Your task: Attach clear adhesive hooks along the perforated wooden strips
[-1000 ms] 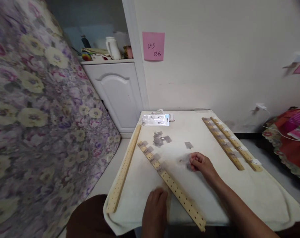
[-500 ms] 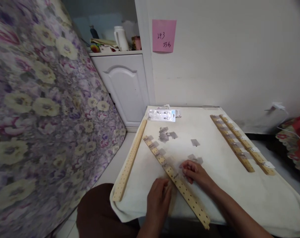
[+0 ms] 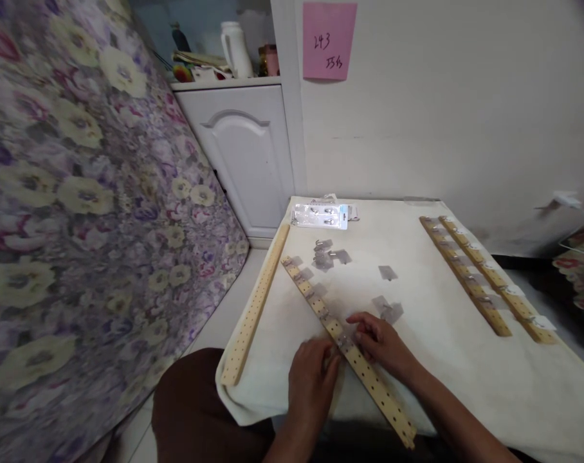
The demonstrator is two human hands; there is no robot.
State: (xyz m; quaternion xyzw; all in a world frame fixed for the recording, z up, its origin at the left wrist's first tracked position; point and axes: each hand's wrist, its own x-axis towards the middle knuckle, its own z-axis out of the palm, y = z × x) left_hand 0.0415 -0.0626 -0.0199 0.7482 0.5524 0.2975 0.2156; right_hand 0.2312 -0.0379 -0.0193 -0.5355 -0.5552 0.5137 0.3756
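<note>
Left hand (image 3: 312, 370) curling beside perforated strip (image 3: 379, 392), right hand (image 3: 381, 344) bending fingers along opposite edge; whether either is pinching anything, cannot tell. Strip lying diagonally on cloth-covered table (image 3: 465, 379). Hook (image 3: 343, 343) apparently being seated mid-strip, next move calling for steady strip, careful alignment.

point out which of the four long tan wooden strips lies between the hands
The slanting, hole-lined tan wooden strip, running between the left hand and the right hand; the far-left strip and the two far-right strips lie outside both.
</note>
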